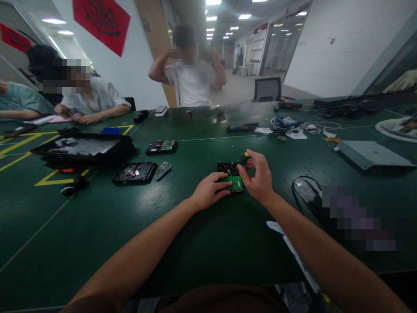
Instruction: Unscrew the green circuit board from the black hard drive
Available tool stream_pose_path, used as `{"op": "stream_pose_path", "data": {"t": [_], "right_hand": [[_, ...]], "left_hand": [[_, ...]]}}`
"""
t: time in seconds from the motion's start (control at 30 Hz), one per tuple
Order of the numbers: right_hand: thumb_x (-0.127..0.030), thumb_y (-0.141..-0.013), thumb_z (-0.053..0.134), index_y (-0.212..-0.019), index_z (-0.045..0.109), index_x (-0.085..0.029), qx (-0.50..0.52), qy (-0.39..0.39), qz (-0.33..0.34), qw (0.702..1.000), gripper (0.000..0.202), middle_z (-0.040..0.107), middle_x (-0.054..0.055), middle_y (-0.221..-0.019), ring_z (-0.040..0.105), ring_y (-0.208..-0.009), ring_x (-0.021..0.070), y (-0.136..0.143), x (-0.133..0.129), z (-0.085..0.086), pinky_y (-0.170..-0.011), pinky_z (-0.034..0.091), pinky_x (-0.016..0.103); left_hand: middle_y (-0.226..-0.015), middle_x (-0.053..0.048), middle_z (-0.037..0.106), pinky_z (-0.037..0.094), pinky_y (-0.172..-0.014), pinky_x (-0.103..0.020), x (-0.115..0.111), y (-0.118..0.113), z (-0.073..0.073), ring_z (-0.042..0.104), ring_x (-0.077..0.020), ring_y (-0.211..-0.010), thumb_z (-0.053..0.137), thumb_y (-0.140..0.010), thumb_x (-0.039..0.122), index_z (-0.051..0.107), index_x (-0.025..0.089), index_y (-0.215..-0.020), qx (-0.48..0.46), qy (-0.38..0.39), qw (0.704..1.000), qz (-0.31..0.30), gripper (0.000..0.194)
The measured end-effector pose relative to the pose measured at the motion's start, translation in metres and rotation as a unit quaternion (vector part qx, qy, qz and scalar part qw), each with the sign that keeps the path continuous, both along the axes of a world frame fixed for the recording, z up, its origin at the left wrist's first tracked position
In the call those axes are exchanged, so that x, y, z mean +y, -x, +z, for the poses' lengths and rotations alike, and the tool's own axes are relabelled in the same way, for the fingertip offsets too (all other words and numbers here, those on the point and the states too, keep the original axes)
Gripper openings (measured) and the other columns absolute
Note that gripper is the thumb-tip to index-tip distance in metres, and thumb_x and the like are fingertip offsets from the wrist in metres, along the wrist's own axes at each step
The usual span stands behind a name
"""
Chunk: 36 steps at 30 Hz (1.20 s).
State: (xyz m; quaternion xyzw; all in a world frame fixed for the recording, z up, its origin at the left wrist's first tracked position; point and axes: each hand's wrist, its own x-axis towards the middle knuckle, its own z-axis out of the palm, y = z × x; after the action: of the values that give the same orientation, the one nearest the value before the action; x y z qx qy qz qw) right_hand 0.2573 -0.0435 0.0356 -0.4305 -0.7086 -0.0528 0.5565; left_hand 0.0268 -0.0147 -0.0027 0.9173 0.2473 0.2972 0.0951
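Note:
A hard drive with a green circuit board lies on the table in front of me. My left hand grips its left side, fingers across the board and thumb at the near edge. A screwdriver with a green and yellow handle is pinched between the thumb and fingers of my right hand. It leans over the right part of the drive; its tip is too small to make out. To the left lie another opened drive casing, a loose circuit board and a further hard drive.
A black tray stands at left on the green table. Cables, a grey metal box and a black strap lie to the right. Two people are across the table; another is partly visible at far left.

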Motion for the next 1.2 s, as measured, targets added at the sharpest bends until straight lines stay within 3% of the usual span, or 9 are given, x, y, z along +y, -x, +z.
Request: {"op": "stream_pose_path", "data": {"t": [0.23,0.4,0.63,0.83,1.0,1.2], "right_hand": [[-0.022,-0.098,0.057,-0.158,0.036,-0.031,-0.014,0.018,0.007,1.000,0.064,0.055,0.013,-0.138,0.064,-0.111,0.0274,-0.0004,-0.0011,0.0015,-0.089,0.064,0.048],[-0.025,-0.095,0.064,-0.154,0.041,-0.032,0.001,0.011,0.001,1.000,0.064,0.055,0.011,-0.134,0.066,-0.096,0.0228,0.0004,-0.0002,0.0010,-0.080,0.065,0.043],[-0.020,-0.099,0.055,-0.159,0.035,-0.032,-0.014,0.018,0.017,1.000,0.064,0.054,0.012,-0.137,0.065,-0.106,0.0244,0.0010,-0.0012,0.0020,-0.090,0.063,0.047],[-0.026,-0.096,0.064,-0.153,0.044,-0.033,-0.005,0.007,0.005,1.000,0.060,0.056,0.010,-0.130,0.065,-0.101,0.0238,0.0002,-0.0014,0.0028,-0.081,0.065,0.044],[-0.022,-0.100,0.055,-0.157,0.038,-0.033,-0.010,0.006,0.009,1.000,0.061,0.055,0.012,-0.139,0.066,-0.108,0.0251,0.0005,-0.0011,0.0022,-0.091,0.064,0.047],[-0.023,-0.098,0.061,-0.154,0.044,-0.035,-0.006,0.007,0.011,1.000,0.060,0.055,0.010,-0.135,0.068,-0.097,0.0214,0.0005,-0.0021,0.0032,-0.085,0.066,0.044]], "left_hand": [[-0.143,-0.012,0.061,0.053,-0.109,-0.055,0.0005,0.0005,-0.0002,0.057,-0.0305,-0.134,0.068,-0.097,0.040,0.072,0.026,-0.128,-0.002,0.002,1.000,0.001,0.034],[-0.142,-0.012,0.061,0.052,-0.109,-0.055,0.0012,0.0002,-0.0009,0.057,-0.0309,-0.134,0.069,-0.097,0.039,0.073,0.026,-0.127,0.002,0.005,1.000,0.000,0.034],[-0.141,-0.013,0.062,0.053,-0.109,-0.054,0.0005,-0.0002,-0.0009,0.058,-0.0304,-0.133,0.068,-0.097,0.039,0.073,0.024,-0.126,-0.006,0.002,1.000,0.000,0.033],[-0.142,-0.013,0.062,0.053,-0.109,-0.055,0.0002,0.0003,0.0001,0.057,-0.0309,-0.134,0.068,-0.097,0.040,0.073,0.025,-0.126,-0.003,0.001,1.000,-0.001,0.033],[-0.141,-0.012,0.062,0.053,-0.109,-0.055,0.0006,0.0002,-0.0003,0.058,-0.0308,-0.133,0.068,-0.097,0.040,0.073,0.026,-0.127,-0.003,0.002,1.000,0.000,0.034],[-0.143,-0.012,0.061,0.053,-0.109,-0.055,0.0000,-0.0002,0.0005,0.057,-0.0305,-0.134,0.067,-0.097,0.039,0.073,0.026,-0.127,0.000,0.000,1.000,0.001,0.033]]}}
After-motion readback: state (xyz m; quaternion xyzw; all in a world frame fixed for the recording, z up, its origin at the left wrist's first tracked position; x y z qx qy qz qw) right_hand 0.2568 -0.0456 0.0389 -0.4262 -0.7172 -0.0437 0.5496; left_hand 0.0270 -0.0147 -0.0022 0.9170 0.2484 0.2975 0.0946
